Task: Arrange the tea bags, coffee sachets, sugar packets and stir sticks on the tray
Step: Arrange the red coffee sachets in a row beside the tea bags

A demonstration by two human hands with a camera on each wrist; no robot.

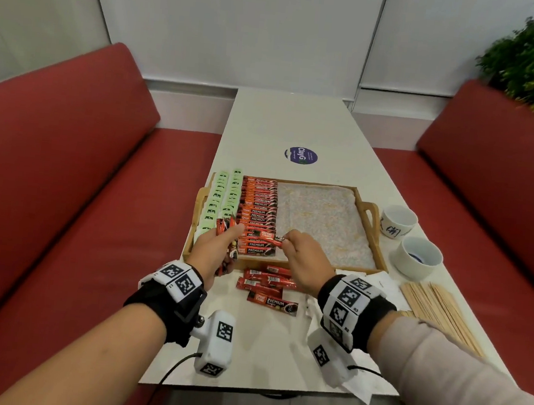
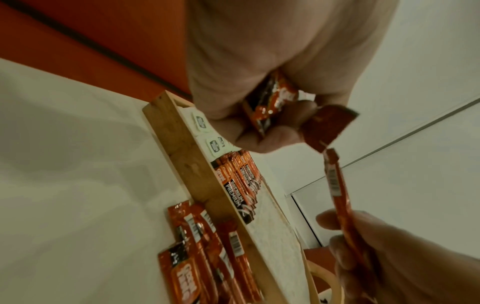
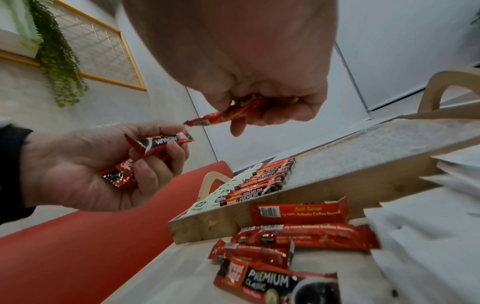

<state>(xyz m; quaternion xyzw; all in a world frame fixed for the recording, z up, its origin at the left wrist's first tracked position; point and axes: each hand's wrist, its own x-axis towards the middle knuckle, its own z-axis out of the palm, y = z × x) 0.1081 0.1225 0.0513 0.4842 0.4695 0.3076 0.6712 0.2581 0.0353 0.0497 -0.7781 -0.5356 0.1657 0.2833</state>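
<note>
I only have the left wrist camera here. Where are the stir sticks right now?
Observer: The stir sticks lie bundled on the table, right of the tray, none on it.
Operator: How full is the tray?
Observer: Green tea bags and coffee sachets cover only its left part.
Operator: Anything else near the sticks?
Observer: Two white cups stand beyond them, beside the tray's right handle.

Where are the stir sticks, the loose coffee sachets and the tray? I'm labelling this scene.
stir sticks [image 1: 438, 305], head view, middle of the wooden pile.
loose coffee sachets [image 1: 267, 284], head view, centre of the heap on the table.
tray [image 1: 289, 264], head view, its near wooden rim.
</note>
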